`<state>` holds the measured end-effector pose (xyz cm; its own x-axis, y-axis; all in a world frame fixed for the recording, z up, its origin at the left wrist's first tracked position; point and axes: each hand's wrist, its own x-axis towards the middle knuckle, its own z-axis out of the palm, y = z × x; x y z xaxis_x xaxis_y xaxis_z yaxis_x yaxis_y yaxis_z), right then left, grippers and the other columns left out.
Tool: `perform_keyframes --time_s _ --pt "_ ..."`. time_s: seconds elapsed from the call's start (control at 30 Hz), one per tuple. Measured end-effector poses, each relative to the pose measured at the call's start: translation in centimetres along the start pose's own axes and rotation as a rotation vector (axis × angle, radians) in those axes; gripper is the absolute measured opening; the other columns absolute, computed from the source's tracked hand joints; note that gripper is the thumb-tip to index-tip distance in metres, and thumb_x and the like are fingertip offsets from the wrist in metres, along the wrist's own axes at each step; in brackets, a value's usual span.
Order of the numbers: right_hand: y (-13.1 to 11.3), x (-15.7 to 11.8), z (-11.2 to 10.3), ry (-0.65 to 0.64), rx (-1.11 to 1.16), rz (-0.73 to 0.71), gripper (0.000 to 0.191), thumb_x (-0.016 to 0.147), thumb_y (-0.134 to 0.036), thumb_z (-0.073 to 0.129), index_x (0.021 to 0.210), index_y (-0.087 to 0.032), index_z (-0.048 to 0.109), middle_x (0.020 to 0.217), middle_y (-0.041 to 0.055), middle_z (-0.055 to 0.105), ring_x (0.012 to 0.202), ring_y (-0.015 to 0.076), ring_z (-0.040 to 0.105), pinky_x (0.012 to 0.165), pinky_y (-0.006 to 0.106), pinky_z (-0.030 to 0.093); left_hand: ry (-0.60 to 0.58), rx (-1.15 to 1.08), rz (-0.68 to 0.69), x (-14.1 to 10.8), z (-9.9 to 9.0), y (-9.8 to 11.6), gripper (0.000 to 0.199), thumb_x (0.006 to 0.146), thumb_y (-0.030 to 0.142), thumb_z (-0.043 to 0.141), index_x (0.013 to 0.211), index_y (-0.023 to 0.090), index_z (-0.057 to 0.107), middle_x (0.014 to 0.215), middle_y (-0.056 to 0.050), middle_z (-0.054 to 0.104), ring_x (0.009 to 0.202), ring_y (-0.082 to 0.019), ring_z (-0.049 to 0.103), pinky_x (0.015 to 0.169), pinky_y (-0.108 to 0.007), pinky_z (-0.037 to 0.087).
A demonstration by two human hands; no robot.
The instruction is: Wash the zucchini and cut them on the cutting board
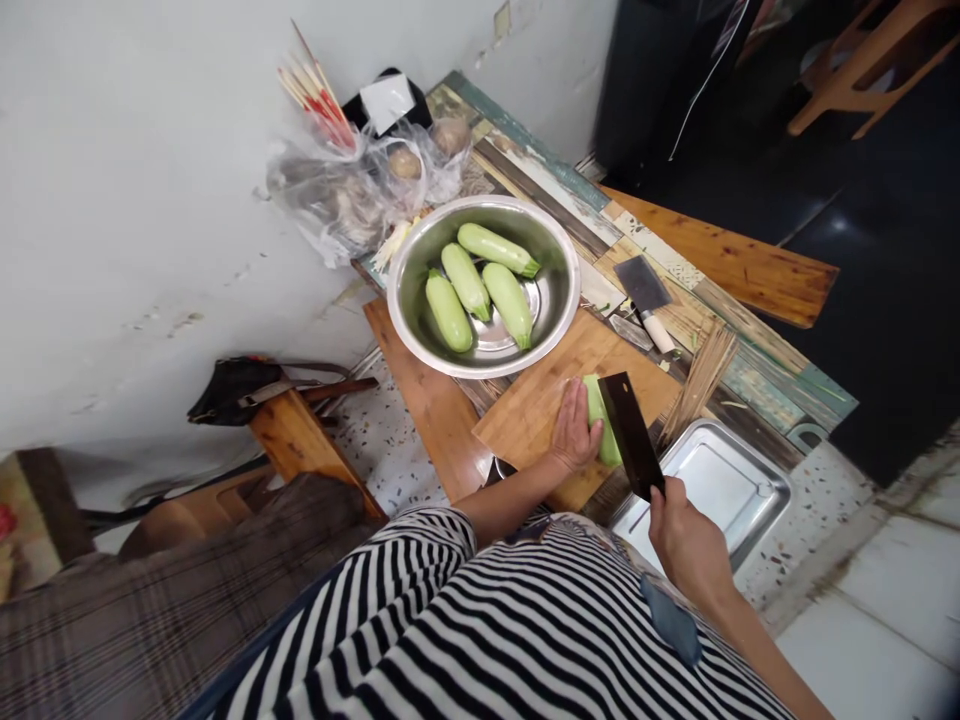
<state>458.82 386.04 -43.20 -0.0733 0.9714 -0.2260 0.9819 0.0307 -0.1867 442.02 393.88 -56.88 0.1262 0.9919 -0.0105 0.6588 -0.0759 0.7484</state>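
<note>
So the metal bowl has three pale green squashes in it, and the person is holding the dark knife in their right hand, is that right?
Not quite: the metal bowl holds four pale green squashes, not three, as the head view shows. The rest stands: the person's right hand is holding the dark knife.

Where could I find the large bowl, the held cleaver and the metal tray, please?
Large bowl [556, 282], head view: its inner wall.
Held cleaver [632, 437], head view: its blade.
Metal tray [724, 490], head view: its bare bottom.
</note>
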Motion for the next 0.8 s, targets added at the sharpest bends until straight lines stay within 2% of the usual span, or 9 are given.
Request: perform_keyframes --time_s 0.13,0.3,0.6,0.8 --pt "0.2 0.2 0.0 0.087 -0.058 -0.081 0.027 0.105 -0.031 0.027 0.088 -0.018 0.043 0.051 0.0001 0.052 0.038 0.0154 0.048 0.045 0.022 0.013 0.013 -0.007 0.031 0.0 0.1 -0.1 0.072 0.096 0.038 0.038 0.157 0.010 0.011 0.165 -0.018 0.018 0.155 -0.030 0.013 0.126 -0.052 0.023" --pt "0.5 0.2 0.2 0.050 -0.103 -0.068 0.027 0.105 -0.031 0.027 0.086 -0.018 0.042 0.049 0.0006 0.052 0.038 0.0153 0.049 0.046 0.022 0.011 0.076 -0.001 0.103 0.0 0.6 -0.6 0.071 0.098 0.039 0.035 0.157 0.010 0.007 0.165 -0.021 0.018 0.154 -0.032 0.015 0.126 -0.053 0.022" --pt "-0.3 1.5 -0.5 -0.247 -0.180 0.049 0.018 0.102 -0.029 0.043 0.089 -0.017 0.043 0.055 0.0025 0.056 0.049 0.0192 0.059 0.048 0.024 0.011 0.110 0.016 0.127 -0.1 0.8 -0.7 0.072 0.099 0.039 0.035 0.159 0.015 0.003 0.165 -0.019 0.019 0.153 -0.033 0.019 0.124 -0.054 0.027" --pt "-0.8 2.7 -0.7 -0.392 -0.118 0.109 0.015 0.104 -0.028 0.040 0.093 -0.017 0.043 0.060 0.0027 0.058 0.056 0.0196 0.062 0.049 0.025 0.015 0.082 0.028 0.102 -0.2 0.8 -0.6 0.073 0.099 0.041 0.034 0.159 0.014 0.002 0.164 -0.020 0.022 0.154 -0.031 0.018 0.123 -0.055 0.029"
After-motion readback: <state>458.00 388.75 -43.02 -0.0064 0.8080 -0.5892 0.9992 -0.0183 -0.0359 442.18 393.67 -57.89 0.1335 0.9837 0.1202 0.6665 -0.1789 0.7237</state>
